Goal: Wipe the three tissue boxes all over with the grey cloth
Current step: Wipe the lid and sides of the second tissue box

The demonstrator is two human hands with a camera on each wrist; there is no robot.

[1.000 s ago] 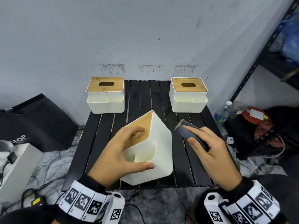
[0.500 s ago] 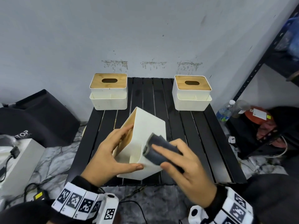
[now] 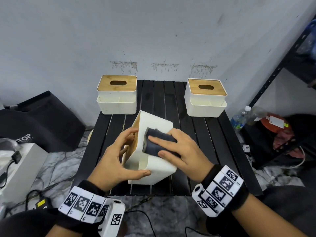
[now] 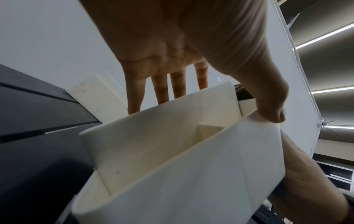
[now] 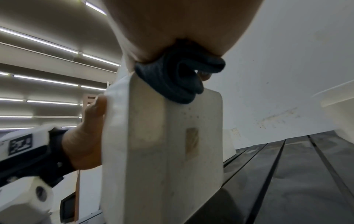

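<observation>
A white tissue box (image 3: 159, 165) with a wooden lid is tipped on its side at the middle of the black slatted table (image 3: 201, 134). My left hand (image 3: 118, 159) grips it, fingers on the lid side and thumb on the near rim (image 4: 272, 116). My right hand (image 3: 177, 147) holds the folded grey cloth (image 3: 156, 142) and presses it against the box's upturned face (image 5: 172, 84). Two more tissue boxes stand upright at the back left (image 3: 117, 94) and back right (image 3: 206, 97).
A black bag (image 3: 39, 120) and a white box (image 3: 18, 166) sit on the floor to the left. A black shelf rack (image 3: 280, 69) stands on the right, with bottles (image 3: 239, 117) and clutter at its foot. A grey wall closes the back.
My right hand has carried the cloth leftwards from beside the box onto its upturned face. My left hand has turned the box further over.
</observation>
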